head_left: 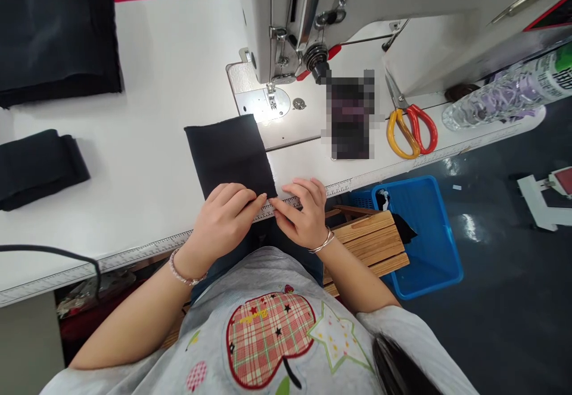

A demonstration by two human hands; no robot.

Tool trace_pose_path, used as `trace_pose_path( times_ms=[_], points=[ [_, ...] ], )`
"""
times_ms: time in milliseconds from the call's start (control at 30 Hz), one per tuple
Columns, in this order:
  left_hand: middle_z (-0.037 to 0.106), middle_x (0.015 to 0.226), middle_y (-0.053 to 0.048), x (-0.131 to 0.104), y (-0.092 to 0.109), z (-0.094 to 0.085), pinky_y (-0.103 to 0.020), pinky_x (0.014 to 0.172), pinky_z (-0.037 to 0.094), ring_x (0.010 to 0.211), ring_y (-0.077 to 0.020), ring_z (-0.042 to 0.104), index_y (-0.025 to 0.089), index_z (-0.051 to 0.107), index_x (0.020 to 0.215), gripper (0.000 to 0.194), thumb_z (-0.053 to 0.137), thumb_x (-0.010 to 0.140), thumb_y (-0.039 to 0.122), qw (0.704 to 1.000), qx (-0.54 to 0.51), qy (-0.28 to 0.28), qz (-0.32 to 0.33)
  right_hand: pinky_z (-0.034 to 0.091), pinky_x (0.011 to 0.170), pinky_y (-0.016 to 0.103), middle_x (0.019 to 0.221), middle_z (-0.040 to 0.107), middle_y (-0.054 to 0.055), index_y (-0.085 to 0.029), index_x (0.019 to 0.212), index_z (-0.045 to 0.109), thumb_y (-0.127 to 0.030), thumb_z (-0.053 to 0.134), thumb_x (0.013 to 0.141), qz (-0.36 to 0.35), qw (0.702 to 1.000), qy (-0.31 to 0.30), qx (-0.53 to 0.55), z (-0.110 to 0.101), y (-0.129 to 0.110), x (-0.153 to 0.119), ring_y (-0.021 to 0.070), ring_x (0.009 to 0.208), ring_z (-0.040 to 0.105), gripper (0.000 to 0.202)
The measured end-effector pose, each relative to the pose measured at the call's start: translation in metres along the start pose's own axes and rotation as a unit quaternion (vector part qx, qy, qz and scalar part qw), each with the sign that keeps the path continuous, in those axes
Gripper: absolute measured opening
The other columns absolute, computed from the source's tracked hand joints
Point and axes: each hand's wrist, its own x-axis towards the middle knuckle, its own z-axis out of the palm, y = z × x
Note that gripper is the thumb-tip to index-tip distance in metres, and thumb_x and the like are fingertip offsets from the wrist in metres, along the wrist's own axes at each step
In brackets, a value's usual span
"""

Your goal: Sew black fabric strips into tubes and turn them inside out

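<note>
A roughly square piece of black fabric lies on the white sewing table, its far edge close to the sewing machine's needle plate. My left hand rests over its near edge, with thumb and forefinger closed on the fabric by the near right corner. At that same corner, my right hand has its thumb and forefinger drawn together on the fabric's edge. The other fingers of that hand are loosely bent above the table edge. Part of the near edge is hidden under my left hand.
A folded black stack and a smaller folded black cloth lie at left. Scissors, a blurred-out dark object and a plastic bottle are at right. Below stand a wooden bench and a blue bin.
</note>
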Motion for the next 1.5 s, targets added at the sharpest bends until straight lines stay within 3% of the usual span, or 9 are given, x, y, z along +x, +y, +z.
trace_pose_path(
  times_ms=[367,567,800,900,1000,1200,1267,1400,1500],
  points=[
    [0.064,0.089,-0.009,0.003,0.000,0.000,-0.038,0.071,0.050,0.085,-0.0228,0.055,0.012,0.063,0.107,0.026,0.066,0.082,0.014,1.000,0.005,0.000,0.000,0.035,0.108,0.048,0.111,0.066,0.004,-0.029,0.104,0.072,-0.026,0.065,0.083,0.008,1.000,-0.025,-0.008,-0.004,0.000,-0.001,0.0236,0.118,0.053,0.022],
    [0.064,0.094,-0.011,-0.001,0.000,0.000,-0.039,0.074,0.051,0.086,-0.0228,0.054,0.012,0.061,0.112,0.032,0.067,0.081,0.013,1.000,-0.012,-0.014,-0.012,0.040,0.101,0.043,0.110,0.069,0.006,-0.021,0.109,0.070,-0.024,0.061,0.086,-0.023,1.000,-0.009,0.006,-0.008,-0.001,0.015,0.0214,0.109,0.058,0.024],
    [0.062,0.089,-0.009,0.010,-0.001,-0.016,-0.034,0.070,0.051,0.079,-0.0196,0.053,0.013,0.063,0.108,0.023,0.061,0.085,0.012,0.997,-0.045,-0.043,-0.040,0.037,0.102,0.044,0.115,0.072,0.003,-0.022,0.111,0.069,-0.028,0.059,0.089,-0.032,0.999,-0.035,-0.010,0.001,-0.001,0.019,0.0217,0.113,0.057,0.025],
    [0.062,0.089,-0.006,0.023,-0.011,-0.024,-0.030,0.070,0.051,0.078,-0.0167,0.057,0.017,0.063,0.102,0.015,0.056,0.090,0.015,0.991,-0.091,-0.055,-0.083,0.038,0.101,0.043,0.114,0.073,0.000,-0.023,0.106,0.070,-0.028,0.060,0.088,-0.031,0.999,-0.020,-0.017,0.004,-0.001,0.018,0.0216,0.111,0.059,0.021],
    [0.064,0.096,-0.006,0.041,-0.032,-0.026,-0.034,0.083,0.051,0.089,-0.0190,0.061,0.021,0.063,0.101,0.013,0.054,0.092,0.024,0.984,-0.077,-0.056,-0.152,0.039,0.099,0.043,0.113,0.074,-0.001,-0.023,0.104,0.071,-0.027,0.062,0.086,-0.029,1.000,0.000,-0.013,0.006,0.000,0.018,0.0214,0.110,0.060,0.020],
    [0.059,0.128,-0.011,0.072,-0.079,-0.015,-0.049,0.106,0.040,0.122,-0.0307,0.051,0.022,0.051,0.131,0.058,0.069,0.081,0.045,0.966,-0.040,-0.132,-0.219,0.038,0.101,0.041,0.112,0.074,-0.003,-0.024,0.104,0.071,-0.025,0.063,0.085,-0.020,1.000,0.010,-0.006,0.009,0.001,0.016,0.0200,0.111,0.060,0.020],
    [0.059,0.125,-0.011,0.077,-0.084,-0.012,-0.050,0.103,0.041,0.120,-0.0321,0.051,0.022,0.049,0.133,0.067,0.074,0.077,0.046,0.963,-0.041,-0.152,-0.218,0.038,0.102,0.041,0.112,0.074,-0.003,-0.024,0.104,0.071,-0.026,0.063,0.085,-0.017,1.000,0.011,-0.004,0.009,0.001,0.015,0.0198,0.111,0.060,0.020],
    [0.060,0.108,-0.008,0.081,-0.082,-0.011,-0.044,0.092,0.046,0.104,-0.0286,0.055,0.021,0.046,0.136,0.079,0.081,0.069,0.042,0.966,-0.041,-0.120,-0.224,0.038,0.102,0.039,0.111,0.074,-0.004,-0.025,0.102,0.071,-0.027,0.064,0.085,-0.013,1.000,0.018,-0.003,0.011,0.002,0.015,0.0190,0.109,0.060,0.019],
    [0.058,0.091,-0.002,0.080,-0.080,-0.012,-0.041,0.087,0.043,0.091,-0.0237,0.056,0.025,0.055,0.126,0.058,0.076,0.075,0.042,0.967,-0.053,-0.125,-0.216,0.038,0.101,0.039,0.111,0.074,-0.003,-0.025,0.102,0.071,-0.027,0.064,0.085,-0.012,1.000,0.021,-0.001,0.011,0.002,0.015,0.0189,0.109,0.060,0.018]
  ],
)
